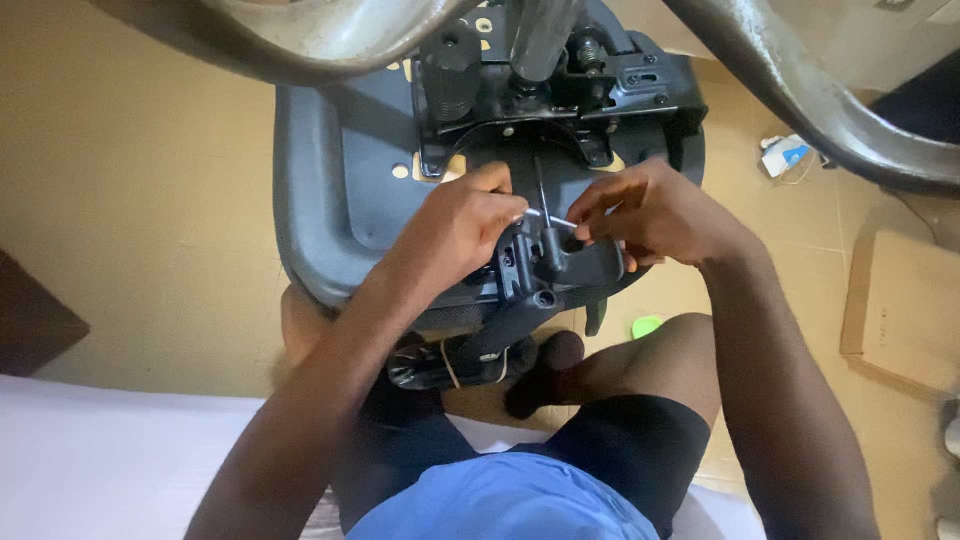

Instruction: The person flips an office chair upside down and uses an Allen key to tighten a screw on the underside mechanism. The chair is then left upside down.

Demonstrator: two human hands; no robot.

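An upturned office chair seat [330, 180] lies in front of me, its black metal mechanism plate [560, 90] facing up. My left hand [455, 225] and my right hand [650, 210] meet over a black bracket [560, 262] at the seat's near edge. Between their fingertips they pinch a thin white strip [548, 217], each hand gripping one end. A slim dark rod [541, 190] stands upright just behind the strip. A black lever arm [480, 350] with a rubber band around it hangs below the bracket.
Two grey chair base legs [800, 90] arch across the top. A cardboard box [900, 310] lies on the tan floor at right, a small white and blue packet [785, 155] beyond it, a green cap [647, 326] by my knee. A white surface [110, 460] sits at lower left.
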